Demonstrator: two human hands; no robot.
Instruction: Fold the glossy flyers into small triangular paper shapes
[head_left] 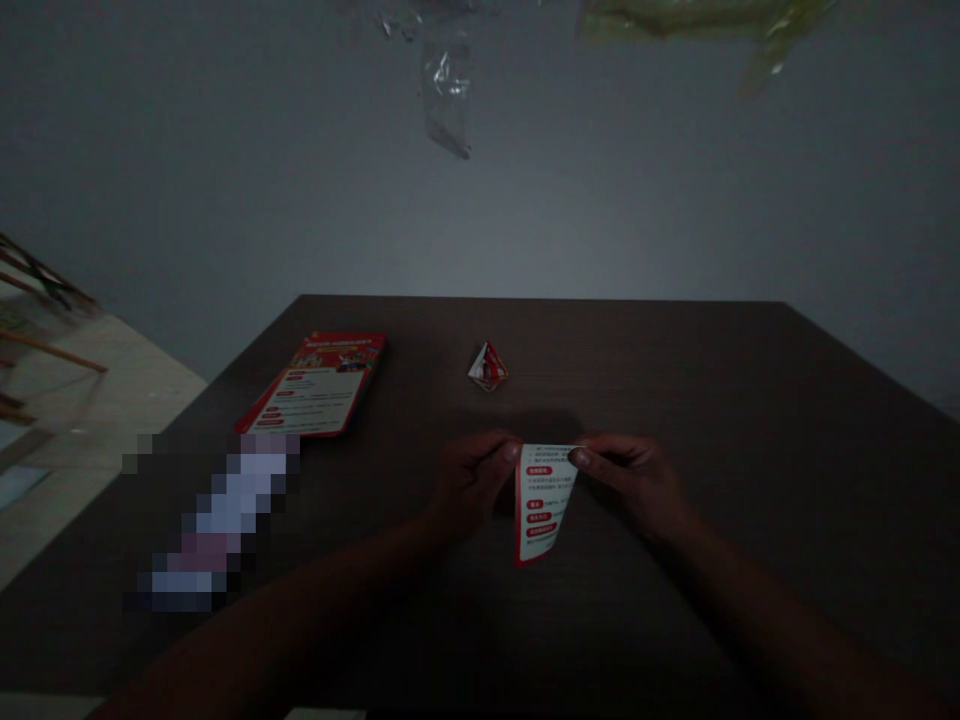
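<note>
Between my two hands hangs a folded paper leaflet (541, 505), white with red labels, printed lines and a red border. My left hand (480, 475) pinches its top left corner with the thumb in front. At the top right corner, my right hand (630, 475) grips the paper between thumb and fingers. Beyond them on the table sits a small folded paper shape (488, 367), red and white with pointed corners. To the left lies a stack of red and white leaflets (315, 390). The back of the held leaflet is hidden.
The dark table (720, 400) stands against a grey wall (600, 200). A blurred-out, pixelated item (225, 520) lies at the table's left side. Clear plastic (448, 95) and yellowish plastic (682, 20) hang on the wall. Wooden legs (52, 350) show on the floor at far left.
</note>
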